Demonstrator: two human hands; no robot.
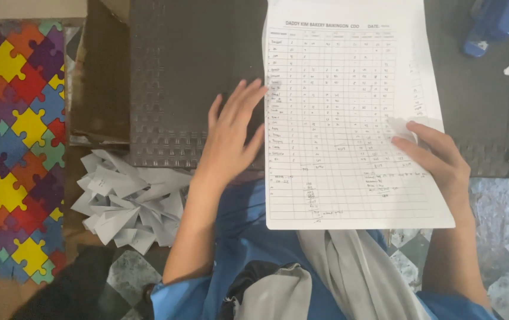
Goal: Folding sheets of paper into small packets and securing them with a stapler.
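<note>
Now, left of the printed sheet [349, 118], folded paper scraps [130, 201] lie heaped; your left hand [230, 133] rests flat, grip spread, touching the sheet's edge on the dark tabletop [189, 71]; your right hand [438, 157] pinches its right margin.

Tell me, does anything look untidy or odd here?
Yes. A loose heap of folded white papers lies on the floor beside the left hand. The printed sheet overhangs the dark mat, its right edge pinched by the right hand.

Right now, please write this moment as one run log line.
left hand: flat on dark mat beside paper sheet | right hand: pinching sheet's right edge | folded papers: left
</note>
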